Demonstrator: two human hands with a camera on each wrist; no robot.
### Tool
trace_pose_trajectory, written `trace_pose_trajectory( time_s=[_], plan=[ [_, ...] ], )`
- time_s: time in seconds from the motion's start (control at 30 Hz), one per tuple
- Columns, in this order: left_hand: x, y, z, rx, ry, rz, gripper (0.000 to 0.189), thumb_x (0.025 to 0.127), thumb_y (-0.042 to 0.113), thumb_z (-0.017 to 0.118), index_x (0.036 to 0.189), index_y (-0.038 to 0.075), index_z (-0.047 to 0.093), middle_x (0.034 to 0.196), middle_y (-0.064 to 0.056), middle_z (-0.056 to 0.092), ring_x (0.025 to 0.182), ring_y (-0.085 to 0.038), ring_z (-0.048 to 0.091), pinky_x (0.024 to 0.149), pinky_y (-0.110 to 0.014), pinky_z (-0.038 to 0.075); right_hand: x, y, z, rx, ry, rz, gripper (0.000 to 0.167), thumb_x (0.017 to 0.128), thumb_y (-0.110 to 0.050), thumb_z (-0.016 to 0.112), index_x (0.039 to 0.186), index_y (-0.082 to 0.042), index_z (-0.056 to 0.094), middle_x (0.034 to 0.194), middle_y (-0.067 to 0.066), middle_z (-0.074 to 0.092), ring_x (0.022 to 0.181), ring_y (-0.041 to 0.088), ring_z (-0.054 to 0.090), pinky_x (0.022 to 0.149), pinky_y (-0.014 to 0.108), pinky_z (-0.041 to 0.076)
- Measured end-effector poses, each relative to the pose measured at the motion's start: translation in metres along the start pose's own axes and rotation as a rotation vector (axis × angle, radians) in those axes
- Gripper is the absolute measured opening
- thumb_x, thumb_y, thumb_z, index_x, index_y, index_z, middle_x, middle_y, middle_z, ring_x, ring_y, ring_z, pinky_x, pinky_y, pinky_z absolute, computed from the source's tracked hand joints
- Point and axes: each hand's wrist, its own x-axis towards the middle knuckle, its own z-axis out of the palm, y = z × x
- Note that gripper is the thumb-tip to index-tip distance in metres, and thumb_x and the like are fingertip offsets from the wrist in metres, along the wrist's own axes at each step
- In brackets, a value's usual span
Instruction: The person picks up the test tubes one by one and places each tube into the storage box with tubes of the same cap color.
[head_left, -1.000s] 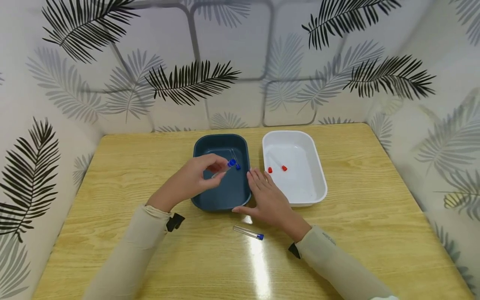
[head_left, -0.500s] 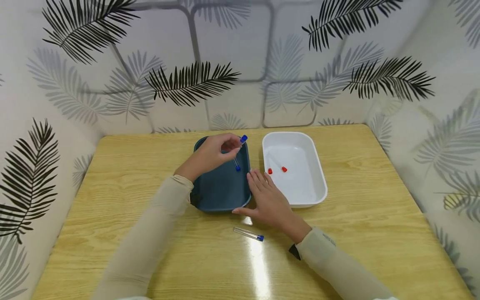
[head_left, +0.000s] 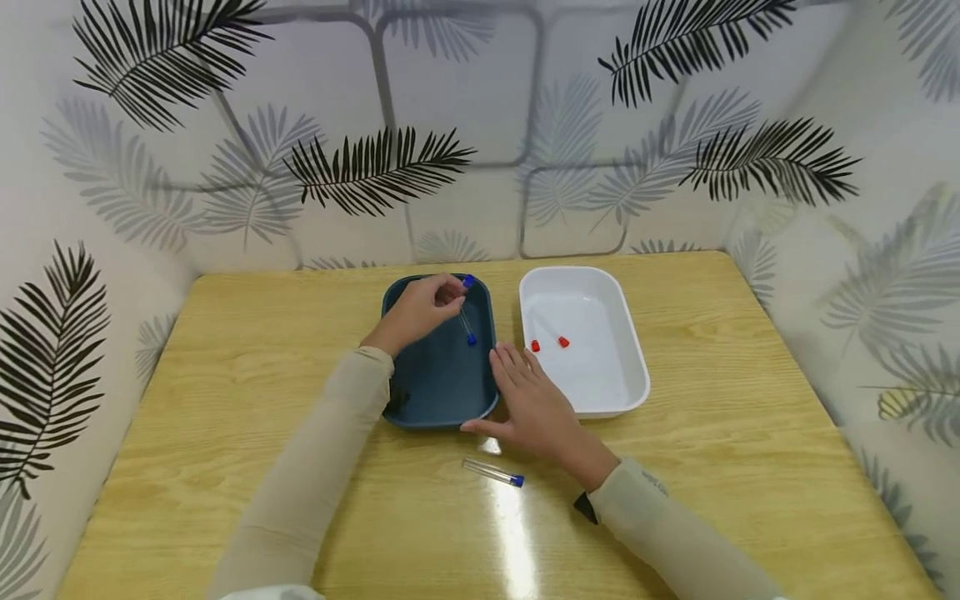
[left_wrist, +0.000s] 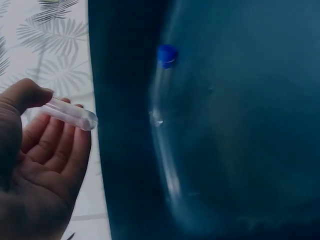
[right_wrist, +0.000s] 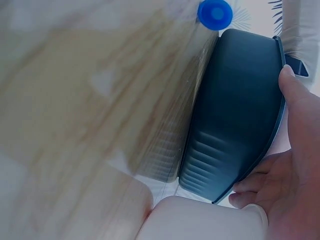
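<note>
A pale yellow wood-grain tabletop (head_left: 720, 450) stands against white fabric (head_left: 457, 92) printed with black and grey palm leaves. On it, a dark teal rectangular tray (head_left: 435, 379) holds a clear blue-capped tube (head_left: 466, 323); the glossy white rectangular tray (head_left: 603, 367) beside it shows two small red caps (head_left: 563, 342), their tubes hard to make out. The left hand (head_left: 422, 310) pinches another clear blue-capped tube (left_wrist: 70, 114) above the teal tray. The right hand (head_left: 534, 410), thumb spread wide, touches that tray's rim. A third blue-capped tube (head_left: 491, 472) lies in front.
</note>
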Motion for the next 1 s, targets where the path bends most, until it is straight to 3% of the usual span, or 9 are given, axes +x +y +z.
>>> trace_pose_trajectory(
  time_s=[0.2,0.4,0.6,1.0],
  plan=[
    [-0.006,-0.015,0.008,0.065,0.005,-0.088,0.019,0.092,0.019,0.058,0.106,0.007,0.061,0.097,-0.004,0.063,0.089,-0.015,0.059,0.079,-0.033,0.049,-0.001,-0.002,0.002,0.000,0.000,-0.005,0.109,0.075,-0.083,0.031,0.147,-0.002,0.022,0.152,0.011,0.017,0.141,0.022,0.009,0.112,0.039,0.007],
    [-0.006,-0.024,0.008,0.079,-0.012,-0.173,0.024,0.092,0.021,0.058,0.109,0.006,0.062,0.100,-0.006,0.064,0.089,-0.018,0.059,0.079,-0.035,0.049,-0.001,-0.002,0.002,-0.010,0.003,0.003,0.109,0.074,-0.084,0.031,0.147,-0.003,0.022,0.152,0.010,0.017,0.141,0.021,0.008,0.112,0.038,0.007],
    [-0.006,-0.026,0.006,0.060,-0.052,-0.272,0.028,0.092,0.022,0.056,0.113,0.004,0.062,0.100,-0.008,0.065,0.086,-0.019,0.060,0.080,-0.036,0.048,-0.001,-0.001,0.000,-0.005,0.004,0.010,0.109,0.074,-0.083,0.033,0.147,-0.003,0.023,0.152,0.009,0.017,0.141,0.020,0.008,0.112,0.037,0.006],
    [-0.003,-0.028,0.008,0.009,-0.059,-0.360,0.025,0.093,0.020,0.055,0.110,0.002,0.062,0.093,-0.011,0.067,0.073,-0.019,0.062,0.067,-0.031,0.049,-0.001,0.000,0.001,-0.005,0.000,0.003,0.108,0.075,-0.083,0.032,0.147,-0.003,0.022,0.152,0.010,0.017,0.141,0.021,0.009,0.112,0.038,0.006]
  ],
)
